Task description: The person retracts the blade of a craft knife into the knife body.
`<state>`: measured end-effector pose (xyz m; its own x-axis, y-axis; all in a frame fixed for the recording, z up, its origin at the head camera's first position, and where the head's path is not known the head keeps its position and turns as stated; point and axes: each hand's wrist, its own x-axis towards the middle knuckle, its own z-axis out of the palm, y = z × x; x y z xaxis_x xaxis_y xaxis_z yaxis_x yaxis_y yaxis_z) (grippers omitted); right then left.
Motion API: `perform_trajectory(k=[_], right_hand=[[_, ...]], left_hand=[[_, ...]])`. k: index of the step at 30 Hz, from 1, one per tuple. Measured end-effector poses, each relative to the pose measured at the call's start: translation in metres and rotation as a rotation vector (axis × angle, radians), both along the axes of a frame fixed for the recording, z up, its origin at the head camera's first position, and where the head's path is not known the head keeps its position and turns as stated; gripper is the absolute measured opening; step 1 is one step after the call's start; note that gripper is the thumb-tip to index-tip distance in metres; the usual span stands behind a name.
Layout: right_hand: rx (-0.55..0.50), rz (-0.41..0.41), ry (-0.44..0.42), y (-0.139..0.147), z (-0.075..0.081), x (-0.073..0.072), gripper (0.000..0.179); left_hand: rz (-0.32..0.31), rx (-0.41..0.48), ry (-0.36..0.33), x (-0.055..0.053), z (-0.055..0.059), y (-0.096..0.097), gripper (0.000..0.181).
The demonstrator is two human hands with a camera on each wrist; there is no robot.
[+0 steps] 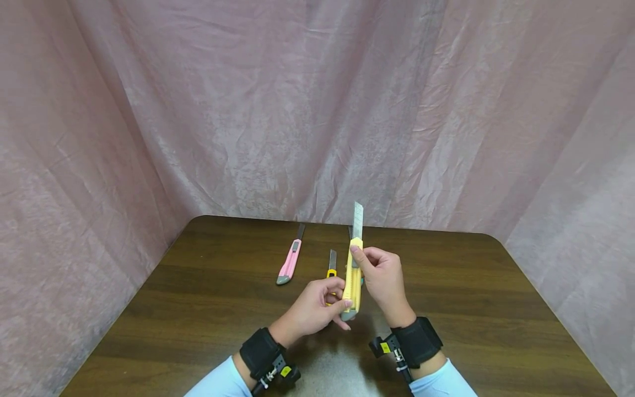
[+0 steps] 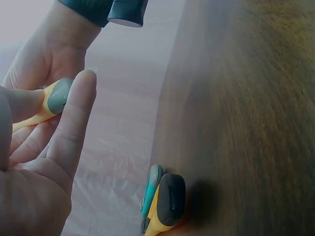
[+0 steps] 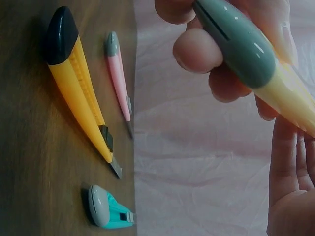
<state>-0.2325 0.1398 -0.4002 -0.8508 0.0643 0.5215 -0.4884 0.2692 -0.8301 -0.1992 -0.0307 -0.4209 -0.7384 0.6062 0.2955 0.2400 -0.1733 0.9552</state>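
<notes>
A pale yellow utility knife is held upright above the table, its long segmented blade out at the top. My left hand pinches its lower end beside the grey end cap. Higher up, my right hand grips the body, with the thumb on the front by the slider. Beyond the hands lies an orange-yellow utility knife with a black end, partly hidden by my left hand in the head view. A teal cutter lies near it, mostly behind the held knife in the head view.
To the left, a pink utility knife with a grey end lies on the dark brown wooden table, its blade pointing to the far edge. Pale pink curtains hang behind and around the table. Each wrist wears a black band with a camera.
</notes>
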Motion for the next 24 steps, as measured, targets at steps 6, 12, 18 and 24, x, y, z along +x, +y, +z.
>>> perform_trajectory(k=[6,12,18,24], right_hand=[[0.004,0.024,0.020,0.000,0.001,0.003,0.024],[-0.008,0.073,0.029,-0.003,0.011,0.012,0.018],[0.010,0.025,-0.034,-0.004,0.014,0.014,0.023],[0.033,0.015,-0.028,0.001,0.000,0.002,0.026]], left_hand=[[-0.006,0.006,-0.002,0.000,-0.002,0.000,0.020],[-0.002,0.013,0.001,0.000,-0.001,0.000,0.021],[0.006,0.003,-0.006,0.001,0.000,-0.001,0.021],[0.011,-0.010,-0.008,0.000,0.002,-0.001,0.021]])
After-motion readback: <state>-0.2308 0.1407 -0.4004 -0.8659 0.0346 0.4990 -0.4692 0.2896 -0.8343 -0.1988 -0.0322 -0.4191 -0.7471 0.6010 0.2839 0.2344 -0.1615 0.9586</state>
